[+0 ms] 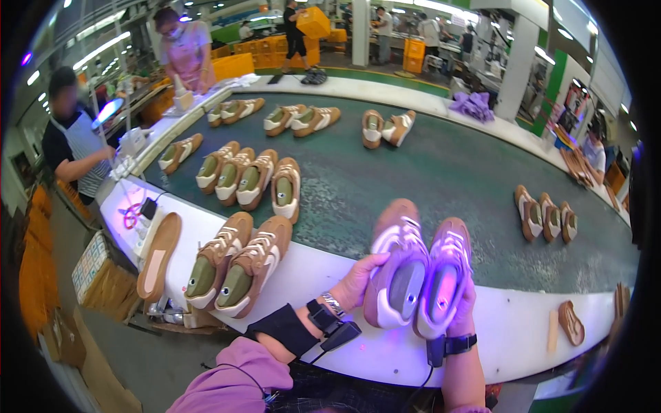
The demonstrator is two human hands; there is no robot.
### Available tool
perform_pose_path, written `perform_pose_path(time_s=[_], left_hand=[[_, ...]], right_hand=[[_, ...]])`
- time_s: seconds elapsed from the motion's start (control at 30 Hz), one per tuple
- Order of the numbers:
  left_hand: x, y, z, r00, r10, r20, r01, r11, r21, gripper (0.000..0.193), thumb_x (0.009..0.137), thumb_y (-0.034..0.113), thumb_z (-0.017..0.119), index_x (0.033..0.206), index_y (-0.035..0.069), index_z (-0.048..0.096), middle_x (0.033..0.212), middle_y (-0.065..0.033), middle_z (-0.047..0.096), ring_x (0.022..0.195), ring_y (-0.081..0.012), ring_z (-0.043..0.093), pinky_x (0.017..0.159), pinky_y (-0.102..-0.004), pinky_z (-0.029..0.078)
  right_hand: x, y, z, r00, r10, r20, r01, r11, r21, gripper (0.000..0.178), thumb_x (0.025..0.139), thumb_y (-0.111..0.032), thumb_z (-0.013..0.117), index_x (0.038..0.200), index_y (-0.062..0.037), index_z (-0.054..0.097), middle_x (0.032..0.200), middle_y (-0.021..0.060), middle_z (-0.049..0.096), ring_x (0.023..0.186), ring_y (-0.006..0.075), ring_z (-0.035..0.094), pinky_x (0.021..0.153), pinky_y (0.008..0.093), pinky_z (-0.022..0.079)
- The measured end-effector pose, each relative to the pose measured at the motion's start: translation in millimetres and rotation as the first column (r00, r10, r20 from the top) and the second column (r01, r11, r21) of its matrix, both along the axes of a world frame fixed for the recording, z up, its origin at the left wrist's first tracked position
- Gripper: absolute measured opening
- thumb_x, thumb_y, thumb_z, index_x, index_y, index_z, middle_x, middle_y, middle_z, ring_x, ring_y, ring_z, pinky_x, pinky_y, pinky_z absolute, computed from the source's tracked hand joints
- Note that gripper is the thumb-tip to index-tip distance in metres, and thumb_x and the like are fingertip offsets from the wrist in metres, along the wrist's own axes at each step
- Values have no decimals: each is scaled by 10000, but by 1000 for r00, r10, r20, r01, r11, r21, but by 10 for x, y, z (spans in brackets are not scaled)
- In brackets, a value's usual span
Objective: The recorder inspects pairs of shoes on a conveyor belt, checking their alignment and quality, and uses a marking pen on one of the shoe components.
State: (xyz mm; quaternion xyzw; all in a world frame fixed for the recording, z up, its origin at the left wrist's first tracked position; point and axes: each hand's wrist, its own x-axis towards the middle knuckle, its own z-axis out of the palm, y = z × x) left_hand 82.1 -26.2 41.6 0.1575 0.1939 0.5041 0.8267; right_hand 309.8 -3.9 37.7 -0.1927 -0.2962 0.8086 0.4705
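Side by side over the white table edge I hold two brown and white sneakers, tinted by purple light, toes pointing away. My left hand [358, 279] grips the outer side of the left sneaker [381, 303], its thumb along the upper. Round the outer side of the right sneaker [456, 241] my right hand [466, 306] is closed, with its fingers mostly hidden. Grey and pinkish insoles show inside the two. To the left, another pair of sneakers [258, 265] with green insoles rests on the white edge, apart from my hands.
Several sneakers [255, 180] stand on the green conveyor belt [330, 199], with three sneakers [549, 217] at its right. A loose brown sole [160, 258] and red-handled scissors [131, 217] lie at left. Another brown sole [571, 323] is at right. Two co-workers [76, 144] work across the left end.
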Motion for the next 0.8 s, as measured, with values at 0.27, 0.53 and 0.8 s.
perform_pose_path(time_s=[0.27, 0.53, 0.8], left_hand=[[-34, 90, -54, 915, 402, 43, -403, 915, 27, 563, 828, 307, 666, 1296, 93, 439, 1228, -70, 543, 1118, -211, 552, 919, -390, 509], [43, 72, -124, 882, 458, -113, -459, 888, 16, 512, 855, 331, 625, 1277, 96, 453, 1207, -55, 546, 1090, -197, 561, 885, -392, 517], [45, 76, -171, 875, 470, -111, -474, 881, -5, 520, 878, 326, 608, 1310, 110, 417, 1255, -61, 523, 1145, -214, 534, 942, -411, 491]], right_hand=[[97, 22, 24, 938, -344, -36, 344, 939, -11, 585, 858, -297, 628, 1342, -68, 391, 1300, 98, 517, 1196, 269, 511, 1020, 441, 420], [69, -31, 94, 906, -423, 29, 424, 900, -101, 465, 894, -325, 584, 1256, -64, 455, 1116, 95, 610, 986, 195, 634, 784, 348, 573], [-1, -46, 156, 895, -434, 102, 445, 885, -138, 444, 897, -341, 583, 1221, -61, 468, 1069, 83, 608, 883, 166, 636, 653, 283, 544]])
